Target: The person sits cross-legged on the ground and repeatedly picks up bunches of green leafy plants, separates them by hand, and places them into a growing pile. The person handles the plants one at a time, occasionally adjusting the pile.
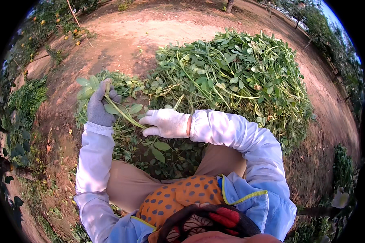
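My left hand (99, 106), in a grey glove, grips a leafy green plant stalk (117, 106) and holds it up over the ground. My right hand (163, 122), in a white glove, pinches the lower end of the same stalk near its stem. Both arms wear pale long sleeves. Beneath the hands lie loose green plants (150, 152) between my knees.
A large heap of pulled green plants (235, 77) lies ahead and to the right on bare reddish soil (134, 32). Low weeds (26, 101) line the left side. Trees and shrubs stand along the far right edge.
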`<state>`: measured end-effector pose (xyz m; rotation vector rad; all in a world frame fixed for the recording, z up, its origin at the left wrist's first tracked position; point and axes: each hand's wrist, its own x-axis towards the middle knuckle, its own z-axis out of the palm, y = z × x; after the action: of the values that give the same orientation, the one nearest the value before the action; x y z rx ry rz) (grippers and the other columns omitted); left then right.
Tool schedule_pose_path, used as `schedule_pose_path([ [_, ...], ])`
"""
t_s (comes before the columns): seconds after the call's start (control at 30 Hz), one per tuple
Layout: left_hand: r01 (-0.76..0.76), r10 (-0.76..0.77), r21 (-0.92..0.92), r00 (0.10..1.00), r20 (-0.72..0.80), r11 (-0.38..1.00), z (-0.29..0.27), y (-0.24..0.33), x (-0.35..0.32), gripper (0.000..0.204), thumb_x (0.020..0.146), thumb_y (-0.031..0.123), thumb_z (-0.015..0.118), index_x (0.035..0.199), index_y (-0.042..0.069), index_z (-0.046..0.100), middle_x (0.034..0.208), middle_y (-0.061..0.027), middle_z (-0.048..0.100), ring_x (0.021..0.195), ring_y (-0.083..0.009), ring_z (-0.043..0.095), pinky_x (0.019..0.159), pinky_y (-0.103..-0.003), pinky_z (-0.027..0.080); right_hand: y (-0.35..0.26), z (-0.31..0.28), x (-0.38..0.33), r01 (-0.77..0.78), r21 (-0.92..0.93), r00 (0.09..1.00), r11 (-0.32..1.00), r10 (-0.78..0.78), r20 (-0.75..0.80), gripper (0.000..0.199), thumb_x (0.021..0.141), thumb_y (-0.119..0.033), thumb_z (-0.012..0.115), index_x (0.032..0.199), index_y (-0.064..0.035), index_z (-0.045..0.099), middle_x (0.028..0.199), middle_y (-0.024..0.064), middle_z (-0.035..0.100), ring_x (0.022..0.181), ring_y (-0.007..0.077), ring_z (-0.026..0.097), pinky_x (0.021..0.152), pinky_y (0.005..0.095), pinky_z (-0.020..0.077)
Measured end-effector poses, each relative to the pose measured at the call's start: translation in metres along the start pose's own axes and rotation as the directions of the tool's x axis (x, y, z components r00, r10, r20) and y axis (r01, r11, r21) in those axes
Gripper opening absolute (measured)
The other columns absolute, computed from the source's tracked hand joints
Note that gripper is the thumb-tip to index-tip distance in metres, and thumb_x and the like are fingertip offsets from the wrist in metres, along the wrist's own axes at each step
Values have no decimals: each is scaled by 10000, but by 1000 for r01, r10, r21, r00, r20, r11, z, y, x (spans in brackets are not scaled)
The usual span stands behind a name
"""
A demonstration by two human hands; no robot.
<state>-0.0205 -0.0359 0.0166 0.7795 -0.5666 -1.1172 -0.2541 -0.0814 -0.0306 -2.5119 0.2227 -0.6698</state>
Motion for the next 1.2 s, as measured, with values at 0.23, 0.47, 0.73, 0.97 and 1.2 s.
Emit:
schedule_pose_path([
  [0.23, 46, -40, 145, 998, -44, 988, 0, 10, -15, 300, 972, 203, 589, 1231, 52, 566, 817, -9, 551, 625, -87, 533, 507, -233, 461, 102, -106, -1, -565, -228, 814, 793, 491, -309, 311, 874, -331, 633, 1018, -62, 694, 950, 164, 690, 929, 347, 646, 824, 422, 502],
  [0.47, 58, -49, 217, 998, -47, 974, 0, 3, -19, 294, 970, 180, 583, 1232, 47, 557, 795, -13, 521, 624, -117, 531, 510, -252, 432, 188, -89, -35, -731, -506, 571, 458, 816, -87, 550, 842, -523, 645, 1073, -26, 691, 1049, 189, 689, 995, 334, 656, 882, 401, 497],
  [0.73, 65, -53, 250, 997, -53, 966, -9, 3, -13, 320, 943, 216, 608, 1215, 56, 558, 836, -35, 600, 632, -135, 618, 486, -245, 507, 186, -77, -21, -755, -476, 634, 452, 690, -350, 277, 818, -290, 611, 932, -56, 704, 947, 171, 698, 928, 341, 663, 837, 421, 514],
  [0.97, 77, -36, 323, 991, -132, 943, 8, 5, -21, 295, 912, 228, 664, 1131, 41, 598, 758, -30, 590, 580, -134, 595, 507, -261, 518, 148, -102, -6, -707, -30, 654, 706, 638, -407, 349, 760, -311, 692, 931, -8, 718, 909, 193, 698, 876, 319, 669, 817, 385, 509],
  [1.2, 133, -83, 348, 984, -155, 928, 14, -1, -19, 269, 889, 270, 698, 1042, 61, 623, 790, -31, 615, 613, -135, 625, 507, -263, 543, 67, -71, 5, -569, 290, 665, 769, 638, -387, 307, 823, -267, 681, 960, 5, 652, 789, 180, 670, 779, 293, 654, 730, 368, 506],
])
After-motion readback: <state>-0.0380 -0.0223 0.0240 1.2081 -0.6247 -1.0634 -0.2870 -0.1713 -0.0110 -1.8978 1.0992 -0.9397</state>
